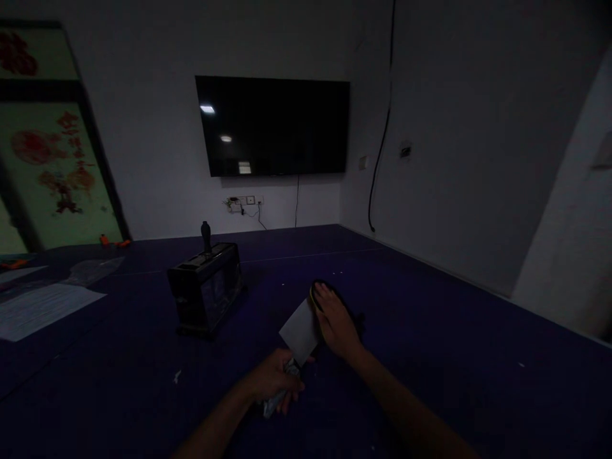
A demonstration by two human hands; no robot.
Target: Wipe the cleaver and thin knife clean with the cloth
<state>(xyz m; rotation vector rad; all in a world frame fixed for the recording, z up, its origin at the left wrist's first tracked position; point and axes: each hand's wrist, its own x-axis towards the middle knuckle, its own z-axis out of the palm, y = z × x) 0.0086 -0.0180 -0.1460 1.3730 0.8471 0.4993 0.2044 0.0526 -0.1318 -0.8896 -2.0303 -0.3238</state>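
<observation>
In the head view, the left hand (280,379) wraps its fingers around a crumpled pale wrap (272,405); a white rectangular piece (299,333) extends toward one o'clock. The right hand (338,326) lies over a black-and-yellow object (312,298) beside that piece, fingers extended; whether they grip, I cannot tell. A black box (205,293) stands at ten o'clock.

Looking most like a dim room in a home: showing a big TV (275,127) on a wall (143,102), with sockets (250,200) and wires (259,214) below, and, at the left, a pale green door (98,197) bearing red Chinese characters (67,120).
</observation>
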